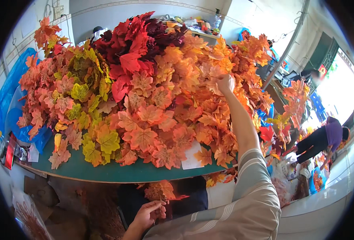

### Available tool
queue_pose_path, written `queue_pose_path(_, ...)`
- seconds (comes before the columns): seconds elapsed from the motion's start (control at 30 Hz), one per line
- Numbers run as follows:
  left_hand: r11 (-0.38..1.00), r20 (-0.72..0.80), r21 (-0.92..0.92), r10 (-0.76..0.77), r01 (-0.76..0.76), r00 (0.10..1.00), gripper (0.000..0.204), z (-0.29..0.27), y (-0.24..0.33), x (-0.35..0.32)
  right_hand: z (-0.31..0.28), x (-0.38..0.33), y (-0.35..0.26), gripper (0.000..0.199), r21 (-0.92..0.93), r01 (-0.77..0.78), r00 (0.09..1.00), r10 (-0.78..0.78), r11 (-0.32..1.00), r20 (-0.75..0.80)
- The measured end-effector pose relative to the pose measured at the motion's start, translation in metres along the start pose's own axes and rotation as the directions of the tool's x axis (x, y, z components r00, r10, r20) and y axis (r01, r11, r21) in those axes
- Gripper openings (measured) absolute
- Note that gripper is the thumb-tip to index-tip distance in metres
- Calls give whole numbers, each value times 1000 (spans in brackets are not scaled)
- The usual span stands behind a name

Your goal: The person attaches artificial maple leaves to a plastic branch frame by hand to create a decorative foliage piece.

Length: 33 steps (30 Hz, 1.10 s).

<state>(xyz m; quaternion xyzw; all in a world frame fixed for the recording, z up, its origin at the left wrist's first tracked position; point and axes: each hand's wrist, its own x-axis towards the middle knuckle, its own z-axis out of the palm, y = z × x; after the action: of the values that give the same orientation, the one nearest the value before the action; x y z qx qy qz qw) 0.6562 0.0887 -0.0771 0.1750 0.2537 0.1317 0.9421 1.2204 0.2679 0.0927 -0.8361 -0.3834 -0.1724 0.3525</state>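
Note:
My left hand [150, 213] is low in front of the table, over my lap, its fingers pinched round the stems of a small bunch of orange artificial maple leaves [163, 191]. My right arm stretches far across the table. At its end my right hand [226, 84] is closed at the upper right of a big heap of artificial maple leaves [145, 138], against light orange ones [209, 74]; what its fingertips grip is hidden. Dark red leaves [135, 48] rise at the back of the heap, with yellow-green ones [91, 92] left of them.
The heap covers most of the green table [117, 174]. A white paper [192, 156] lies near its front edge. Blue plastic bags [15, 100] and a red phone-like object [10, 152] are at the left. A person in purple [332, 136] bends over at the far right, beyond a slanting pole [288, 48].

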Motion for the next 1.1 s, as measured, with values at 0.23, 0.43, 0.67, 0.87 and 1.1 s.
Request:
queue_pose_path(0.23,999,-15,-42,23,-24,1000,24,2,-1,-10,-51,-11,-27,25,207,158,984,-135,966,-119)
queue_pose_path(0.43,995,-62,22,98,-96,993,19,12,2,-11,-136,-65,-54,15,282,478,876,-426,832,-228)
queue_pose_path(0.67,937,-96,150,331,-315,939,16,36,-3,-10,-172,-275,-81,6,729,4,635,-564,685,528)
queue_pose_path(0.87,830,-128,354,500,-432,857,14,46,-17,-18,-150,-401,-101,18,597,-556,280,-546,578,789)
queue_pose_path(1.1,626,-93,603,670,-494,736,12,44,-31,-28,-135,-455,-104,15,595,-625,416,-429,505,802)
